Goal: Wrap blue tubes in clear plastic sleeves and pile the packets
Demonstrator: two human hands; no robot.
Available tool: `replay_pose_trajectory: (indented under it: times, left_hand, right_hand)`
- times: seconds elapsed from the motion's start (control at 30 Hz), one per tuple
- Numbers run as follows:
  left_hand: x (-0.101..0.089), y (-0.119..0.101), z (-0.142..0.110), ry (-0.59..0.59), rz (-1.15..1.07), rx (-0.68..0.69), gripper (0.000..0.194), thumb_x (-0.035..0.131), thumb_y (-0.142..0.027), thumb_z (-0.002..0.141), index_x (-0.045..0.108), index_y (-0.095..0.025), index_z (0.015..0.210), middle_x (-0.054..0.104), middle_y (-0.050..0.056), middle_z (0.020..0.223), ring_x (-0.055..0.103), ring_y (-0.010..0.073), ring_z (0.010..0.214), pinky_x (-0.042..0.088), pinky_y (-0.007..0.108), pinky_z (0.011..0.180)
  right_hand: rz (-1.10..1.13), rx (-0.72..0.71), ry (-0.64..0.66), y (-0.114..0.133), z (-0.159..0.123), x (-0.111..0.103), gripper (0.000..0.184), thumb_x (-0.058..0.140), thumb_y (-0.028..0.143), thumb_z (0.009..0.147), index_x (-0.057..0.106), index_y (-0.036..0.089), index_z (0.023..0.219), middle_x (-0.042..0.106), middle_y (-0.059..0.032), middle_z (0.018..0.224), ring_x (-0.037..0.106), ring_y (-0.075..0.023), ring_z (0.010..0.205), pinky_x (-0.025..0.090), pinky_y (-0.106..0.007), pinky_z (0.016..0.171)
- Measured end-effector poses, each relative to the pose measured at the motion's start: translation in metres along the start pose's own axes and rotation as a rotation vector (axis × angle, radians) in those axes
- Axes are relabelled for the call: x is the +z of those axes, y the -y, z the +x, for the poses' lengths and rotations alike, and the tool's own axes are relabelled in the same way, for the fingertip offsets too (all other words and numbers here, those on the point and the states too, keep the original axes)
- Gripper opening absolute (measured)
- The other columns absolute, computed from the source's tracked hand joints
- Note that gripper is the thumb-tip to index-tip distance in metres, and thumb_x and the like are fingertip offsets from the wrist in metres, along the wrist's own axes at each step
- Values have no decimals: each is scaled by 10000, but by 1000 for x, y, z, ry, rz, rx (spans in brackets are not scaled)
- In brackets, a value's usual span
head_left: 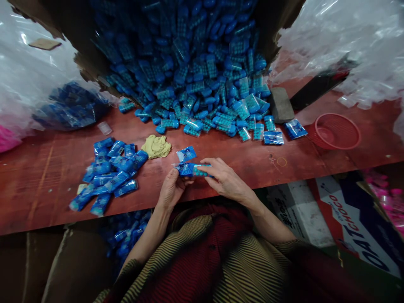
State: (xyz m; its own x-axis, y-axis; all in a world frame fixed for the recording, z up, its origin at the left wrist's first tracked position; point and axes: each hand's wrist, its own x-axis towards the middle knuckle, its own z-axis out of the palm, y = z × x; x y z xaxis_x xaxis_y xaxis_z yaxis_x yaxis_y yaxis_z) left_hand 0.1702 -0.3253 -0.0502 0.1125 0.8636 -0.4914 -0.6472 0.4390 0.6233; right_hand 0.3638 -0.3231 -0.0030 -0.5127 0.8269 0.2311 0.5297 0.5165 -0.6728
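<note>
Both hands meet at the near edge of the red table (47,185) on one small clear packet of blue pieces (191,169). My left hand (172,189) pinches its left end with the fingers closed. My right hand (225,179) grips the right end, fingers curled over it. A loose blue label card (186,154) lies just beyond the packet. To the left is a heap of several sealed blue packets (109,172). A big pile of unsealed blue packets (202,80) spills from a box at the back.
A crumpled yellow cloth (156,146) lies by the card. A red plastic basket (336,131) sits at the right, with a dark block (282,105) behind it. Clear plastic bags (341,38) flank both sides. A printed carton (353,219) stands below right.
</note>
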Motion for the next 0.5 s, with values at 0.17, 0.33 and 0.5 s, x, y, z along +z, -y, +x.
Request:
replay_pose_trajectory:
  times: [0.17, 0.33, 0.5]
  left_hand:
    - [-5, 2, 3, 43, 6, 15, 268, 737, -338, 678, 615, -155, 832, 649, 6, 642, 598, 114, 542, 565, 253, 538]
    - [-8, 2, 5, 80, 40, 2, 347, 755, -387, 647, 608, -149, 854, 642, 14, 611, 637, 149, 594, 571, 267, 561]
    - [-8, 1, 5, 88, 43, 16, 311, 746, -367, 666, 602, -153, 841, 644, 5, 628, 629, 133, 578, 571, 257, 552]
  right_hand:
    - [-10, -19, -26, 1, 1, 3, 385, 414, 83, 874, 525, 212, 1220, 522, -89, 1250, 496, -217, 1127, 432, -429, 967]
    - [65, -11, -89, -3, 0, 10, 396, 463, 112, 863, 510, 225, 1240, 520, -88, 1241, 497, -218, 1137, 449, -428, 966]
    - [167, 7, -138, -5, -1, 14, 365, 485, 136, 863, 530, 212, 1217, 544, -84, 1198, 522, -199, 1128, 460, -388, 965]
